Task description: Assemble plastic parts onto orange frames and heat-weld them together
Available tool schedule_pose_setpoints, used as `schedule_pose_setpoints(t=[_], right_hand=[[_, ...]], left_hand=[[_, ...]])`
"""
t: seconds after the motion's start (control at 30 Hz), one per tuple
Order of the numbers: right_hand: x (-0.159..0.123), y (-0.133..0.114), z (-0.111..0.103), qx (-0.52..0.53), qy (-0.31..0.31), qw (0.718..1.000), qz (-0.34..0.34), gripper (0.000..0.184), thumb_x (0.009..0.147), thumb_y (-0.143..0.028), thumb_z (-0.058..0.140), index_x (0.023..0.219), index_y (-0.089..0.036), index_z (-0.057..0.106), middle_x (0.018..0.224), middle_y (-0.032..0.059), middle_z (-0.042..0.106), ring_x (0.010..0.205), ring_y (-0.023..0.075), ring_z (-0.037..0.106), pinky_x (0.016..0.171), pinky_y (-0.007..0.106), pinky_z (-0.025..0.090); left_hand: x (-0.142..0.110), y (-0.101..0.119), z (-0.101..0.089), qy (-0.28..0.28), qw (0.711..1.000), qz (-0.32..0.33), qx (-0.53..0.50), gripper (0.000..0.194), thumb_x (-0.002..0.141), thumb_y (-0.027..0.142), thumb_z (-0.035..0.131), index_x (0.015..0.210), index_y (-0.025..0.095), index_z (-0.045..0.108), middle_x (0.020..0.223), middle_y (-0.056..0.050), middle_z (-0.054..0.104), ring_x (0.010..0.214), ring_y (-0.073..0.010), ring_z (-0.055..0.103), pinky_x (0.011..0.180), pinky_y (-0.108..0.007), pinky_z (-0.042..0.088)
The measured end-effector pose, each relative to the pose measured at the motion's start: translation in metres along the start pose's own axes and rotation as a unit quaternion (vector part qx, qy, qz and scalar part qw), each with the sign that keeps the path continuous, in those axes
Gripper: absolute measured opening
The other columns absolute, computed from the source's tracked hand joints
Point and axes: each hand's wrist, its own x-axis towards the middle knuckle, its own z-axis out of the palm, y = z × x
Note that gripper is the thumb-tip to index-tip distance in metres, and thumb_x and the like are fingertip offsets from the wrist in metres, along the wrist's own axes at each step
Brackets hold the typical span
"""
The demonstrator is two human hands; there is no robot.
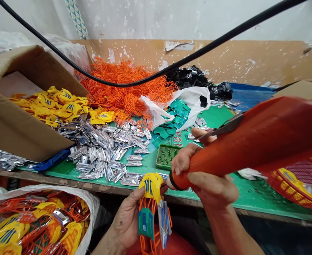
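Note:
My left hand (128,219) is closed round a partly assembled toy car body (150,212) over my lap. That body has a yellow hood with blue marks, an orange lattice frame, a green panel and a silver side panel. In my right hand (211,184) is a red power screwdriver (238,145), gripped round its barrel and slanting down to the left. The screwdriver's pale nose meets the right side of the yellow hood, where my left fingertips are. Its very tip is hidden there. Beyond my right hand lies a small green perforated tray (168,157).
Silver panels (100,156) spread over the green table mat. Behind are orange frames (124,81), black parts (188,76) and teal panels (177,113) in a white bag. A cardboard box (20,120) holds yellow hoods. A full sack (89,205) stands lower left, a red basket (286,187) right. A black cable (119,85) hangs across.

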Motion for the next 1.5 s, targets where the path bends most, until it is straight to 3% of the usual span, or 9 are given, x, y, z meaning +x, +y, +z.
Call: schedule_pose_setpoints(t=[0.1, 0.33, 0.53, 0.67, 0.8, 1.03, 1.23, 1.5], right_hand=[[0.001, 0.000, 0.001, 0.000, 0.004, 1.000, -0.005, 0.063, 0.060, -0.016, 0.074, 0.118, -0.031, 0.053, 0.064, -0.0041, 0.060, 0.054, 0.0148, 0.052, 0.046, 0.027, 0.041], [0.000, 0.002, -0.003, 0.005, -0.002, 1.000, 0.008, 0.061, 0.062, -0.016, 0.075, 0.118, -0.032, 0.053, 0.067, -0.0043, 0.061, 0.058, 0.0159, 0.054, 0.057, 0.033, 0.046], [0.001, 0.001, -0.004, -0.005, 0.013, 1.000, 0.009, 0.068, 0.061, -0.016, 0.074, 0.124, -0.029, 0.051, 0.065, -0.0041, 0.061, 0.056, 0.0160, 0.053, 0.055, 0.033, 0.045], [0.005, -0.004, -0.003, 0.001, 0.035, 0.999, 0.015, 0.061, 0.058, -0.018, 0.074, 0.116, -0.026, 0.058, 0.063, -0.0040, 0.059, 0.054, 0.0162, 0.054, 0.054, 0.034, 0.046], [0.008, -0.010, -0.005, -0.001, 0.042, 0.999, -0.013, 0.053, 0.058, -0.014, 0.071, 0.109, -0.026, 0.061, 0.062, -0.0041, 0.059, 0.055, 0.0159, 0.054, 0.055, 0.033, 0.045], [0.002, -0.018, 0.001, -0.005, 0.015, 0.998, -0.053, 0.043, 0.069, -0.016, 0.071, 0.107, -0.032, 0.058, 0.069, -0.0035, 0.061, 0.061, 0.0157, 0.055, 0.062, 0.033, 0.046], [-0.004, -0.013, 0.021, -0.032, 0.042, 0.998, -0.029, 0.058, 0.063, -0.011, 0.070, 0.114, -0.032, 0.053, 0.065, -0.0047, 0.060, 0.058, 0.0159, 0.055, 0.060, 0.035, 0.047], [-0.003, -0.003, 0.027, -0.052, 0.041, 0.997, -0.041, 0.062, 0.062, -0.008, 0.067, 0.117, -0.030, 0.051, 0.065, -0.0050, 0.061, 0.058, 0.0152, 0.055, 0.058, 0.032, 0.048]], left_hand=[[0.000, 0.000, 0.002, 0.002, 1.000, 0.003, 0.004, 0.026, 0.078, 0.018, 0.067, 0.102, 0.008, 0.068, 0.087, -0.011, 0.077, 0.088, -0.0262, 0.072, 0.085, -0.037, 0.055], [0.000, -0.001, 0.005, 0.016, 1.000, 0.013, 0.013, 0.030, 0.079, 0.017, 0.066, 0.108, 0.008, 0.065, 0.089, -0.011, 0.077, 0.085, -0.0256, 0.072, 0.084, -0.037, 0.055], [0.001, 0.000, 0.003, 0.030, 0.999, 0.013, 0.038, 0.035, 0.077, 0.021, 0.067, 0.110, 0.010, 0.064, 0.091, -0.013, 0.076, 0.078, -0.0253, 0.073, 0.075, -0.036, 0.057], [0.000, 0.000, 0.008, 0.103, 0.992, 0.020, 0.065, 0.024, 0.080, 0.020, 0.064, 0.101, 0.009, 0.067, 0.082, -0.011, 0.076, 0.068, -0.0222, 0.072, 0.066, -0.032, 0.058], [-0.003, -0.002, 0.012, 0.163, 0.978, 0.074, 0.106, 0.018, 0.077, 0.014, 0.067, 0.094, 0.009, 0.069, 0.081, -0.010, 0.076, 0.062, -0.0177, 0.069, 0.062, -0.029, 0.057], [-0.008, -0.008, 0.013, 0.142, 0.957, 0.100, 0.232, 0.023, 0.070, 0.024, 0.076, 0.086, 0.008, 0.072, 0.062, -0.006, 0.069, 0.053, -0.0130, 0.061, 0.051, -0.020, 0.049], [-0.009, -0.012, 0.013, 0.123, 0.957, 0.108, 0.239, 0.023, 0.068, 0.029, 0.077, 0.081, 0.010, 0.074, 0.061, -0.003, 0.067, 0.047, -0.0074, 0.054, 0.047, -0.016, 0.043], [-0.010, -0.014, 0.009, 0.101, 0.963, 0.106, 0.226, 0.027, 0.069, 0.034, 0.077, 0.081, 0.010, 0.073, 0.065, -0.003, 0.067, 0.052, -0.0085, 0.056, 0.048, -0.016, 0.043]])
